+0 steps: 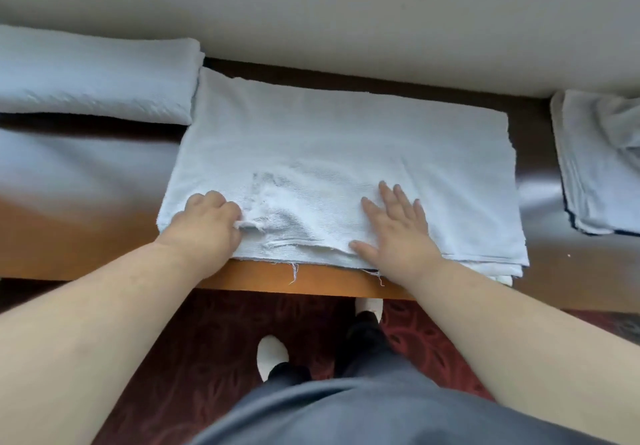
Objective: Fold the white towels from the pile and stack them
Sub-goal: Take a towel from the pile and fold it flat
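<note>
Tabletop (86,236) bears towel (346,150); left hand (204,222) pinches, right hand (398,233) flat.

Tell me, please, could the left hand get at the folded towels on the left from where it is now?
Probably yes. The left hand pinches the frayed towel, and only bare table lies between it and the folded towels; it would have to let go first.

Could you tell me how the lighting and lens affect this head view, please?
Head view: strong glare washes the glossy table on both sides of the towel; the wide-angle lens bows the table's edge and stretches the forearms; the stacked towels at far left look soft; the left hand and right hand are fairly sharp.
</note>
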{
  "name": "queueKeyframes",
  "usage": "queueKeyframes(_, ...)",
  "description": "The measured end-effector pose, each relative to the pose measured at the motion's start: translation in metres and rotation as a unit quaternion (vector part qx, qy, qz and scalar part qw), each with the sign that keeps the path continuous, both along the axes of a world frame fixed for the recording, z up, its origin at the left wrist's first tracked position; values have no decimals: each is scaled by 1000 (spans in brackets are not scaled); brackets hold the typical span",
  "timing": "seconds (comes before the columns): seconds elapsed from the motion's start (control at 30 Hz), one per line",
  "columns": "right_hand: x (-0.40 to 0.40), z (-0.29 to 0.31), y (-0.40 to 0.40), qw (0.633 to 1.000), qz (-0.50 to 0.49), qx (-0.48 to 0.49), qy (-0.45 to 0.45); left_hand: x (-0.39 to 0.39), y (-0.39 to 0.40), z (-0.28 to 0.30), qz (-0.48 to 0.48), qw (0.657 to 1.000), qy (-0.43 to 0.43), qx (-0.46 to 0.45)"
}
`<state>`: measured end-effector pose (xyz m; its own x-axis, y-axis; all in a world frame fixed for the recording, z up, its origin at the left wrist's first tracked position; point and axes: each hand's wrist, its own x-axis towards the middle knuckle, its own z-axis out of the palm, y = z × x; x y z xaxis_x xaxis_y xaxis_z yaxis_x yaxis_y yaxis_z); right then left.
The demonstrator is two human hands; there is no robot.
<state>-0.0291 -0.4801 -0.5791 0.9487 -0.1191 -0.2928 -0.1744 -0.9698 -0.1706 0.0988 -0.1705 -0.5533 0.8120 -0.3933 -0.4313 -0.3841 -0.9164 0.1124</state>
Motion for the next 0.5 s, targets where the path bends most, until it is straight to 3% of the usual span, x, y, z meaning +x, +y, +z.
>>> queueKeyframes(0.13, -16, 3, 13, 997, -27, 35, -60, 1, 2, 0, -18, 999, -45, -8)
queueKeyframes(0.27, -6, 9, 17, 997, -49, 42, -33, 10, 17, 0, -50, 997, -60, 18)
queueKeyframes(0.37, -12, 14, 17, 995, -60, 53, -64, 13, 25, 4, -64, 994, -85, 25)
queueKeyframes(0.43, -21, 18, 15, 996, -56, 62, -29, 15, 27, 7, -45, 995, -84, 15)
queueKeyframes(0.5, -25, 22, 13, 993, -61, 96, 38, 16, 25, 12, -57, 994, -62, 75)
